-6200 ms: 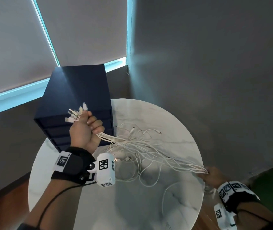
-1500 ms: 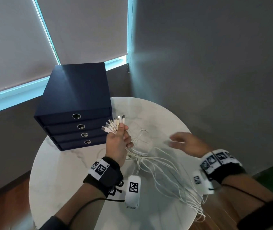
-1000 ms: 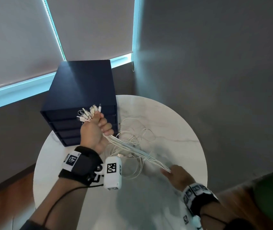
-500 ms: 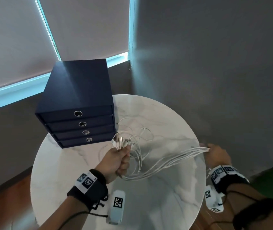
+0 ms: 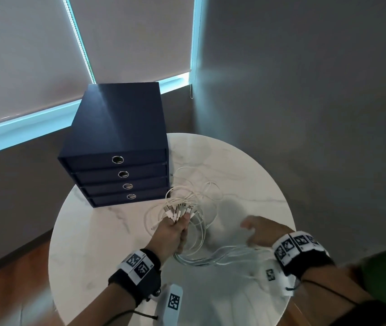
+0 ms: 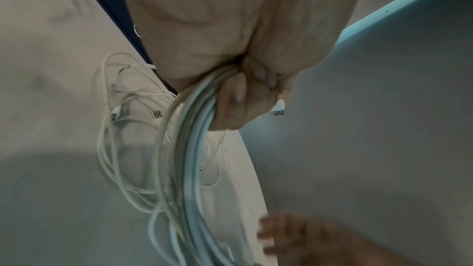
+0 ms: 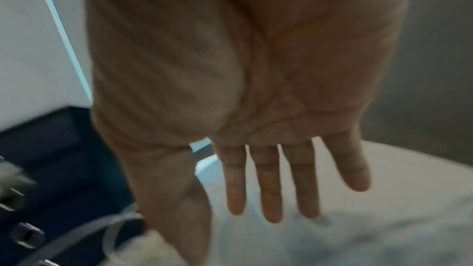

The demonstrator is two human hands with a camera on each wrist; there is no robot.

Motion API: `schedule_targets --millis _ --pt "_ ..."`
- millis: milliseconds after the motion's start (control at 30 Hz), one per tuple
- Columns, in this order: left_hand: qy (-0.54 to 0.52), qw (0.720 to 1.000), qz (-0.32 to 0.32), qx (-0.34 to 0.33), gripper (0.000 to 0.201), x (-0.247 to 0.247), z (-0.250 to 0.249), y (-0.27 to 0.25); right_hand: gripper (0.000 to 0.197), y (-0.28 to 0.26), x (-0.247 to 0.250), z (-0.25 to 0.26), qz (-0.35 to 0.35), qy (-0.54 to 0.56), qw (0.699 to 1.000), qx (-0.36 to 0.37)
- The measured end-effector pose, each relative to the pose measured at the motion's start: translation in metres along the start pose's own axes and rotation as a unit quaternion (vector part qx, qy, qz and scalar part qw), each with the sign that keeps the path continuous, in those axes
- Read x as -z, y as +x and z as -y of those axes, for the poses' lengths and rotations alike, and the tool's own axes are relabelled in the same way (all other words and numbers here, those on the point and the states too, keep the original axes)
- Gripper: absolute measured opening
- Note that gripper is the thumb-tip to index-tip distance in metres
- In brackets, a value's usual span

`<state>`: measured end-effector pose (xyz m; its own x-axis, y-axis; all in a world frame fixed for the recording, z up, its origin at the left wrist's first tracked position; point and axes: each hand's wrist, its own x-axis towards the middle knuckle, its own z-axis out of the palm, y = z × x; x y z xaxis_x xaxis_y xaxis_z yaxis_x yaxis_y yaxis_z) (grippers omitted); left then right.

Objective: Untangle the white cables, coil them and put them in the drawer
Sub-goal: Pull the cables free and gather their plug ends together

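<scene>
My left hand (image 5: pixel 175 234) grips a bundle of several white cables (image 5: pixel 199 257) near their plug ends, which fan out above my fist (image 5: pixel 177 209). In the left wrist view my fingers (image 6: pixel 235 96) curl round the cables (image 6: pixel 189 149), which loop down over the table. My right hand (image 5: pixel 260 231) hovers open above the table to the right of the loop, fingers straight (image 7: pixel 268 181), holding nothing. The cable loop runs under its wrist. The dark blue drawer unit (image 5: pixel 116 142) stands at the table's back left, all its drawers closed.
A round white marble table (image 5: pixel 107 243) carries everything. More loose cable loops (image 5: pixel 201 191) lie beside the drawer unit's right corner. A grey wall stands close behind and to the right; wooden floor shows at the left.
My right hand has let go of the far ends of the cables and moved left toward the middle with its fingers spread. The left hand still holds the plug ends, a little lower and nearer.
</scene>
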<state>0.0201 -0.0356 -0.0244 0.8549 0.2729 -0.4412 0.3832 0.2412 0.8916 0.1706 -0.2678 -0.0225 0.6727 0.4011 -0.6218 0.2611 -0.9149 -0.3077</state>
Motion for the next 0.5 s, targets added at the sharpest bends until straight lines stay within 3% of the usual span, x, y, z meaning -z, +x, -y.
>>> schedule_targets --millis 33,100,167,233,300,400,500 --pt "0.005 1.000 0.001 -0.003 0.047 -0.003 0.000 0.002 0.049 -0.004 0.001 0.023 -0.025 0.078 0.995 0.054" --pt "0.037 0.999 0.005 -0.014 0.048 -0.008 -0.001 0.002 0.041 -0.016 -0.003 0.070 -0.071 0.239 0.957 0.148" --pt "0.057 0.998 0.018 -0.024 0.042 -0.016 -0.004 -0.001 0.043 -0.020 -0.014 0.108 -0.081 0.327 0.922 0.193" --pt "0.014 0.998 0.044 -0.032 0.025 -0.024 -0.011 -0.005 0.047 -0.018 -0.026 0.131 -0.094 0.338 0.913 0.210" --pt "0.013 0.998 0.059 -0.037 0.028 -0.026 -0.010 -0.004 0.037 -0.012 -0.035 0.141 -0.141 0.302 0.921 0.202" --pt "0.089 0.994 0.065 -0.016 0.028 -0.016 0.007 0.002 0.019 -0.007 -0.043 0.144 -0.193 0.266 0.925 0.189" --pt "0.185 0.979 0.073 -0.054 0.018 -0.007 0.020 0.003 0.015 -0.002 -0.057 0.142 -0.240 0.272 0.915 0.176"
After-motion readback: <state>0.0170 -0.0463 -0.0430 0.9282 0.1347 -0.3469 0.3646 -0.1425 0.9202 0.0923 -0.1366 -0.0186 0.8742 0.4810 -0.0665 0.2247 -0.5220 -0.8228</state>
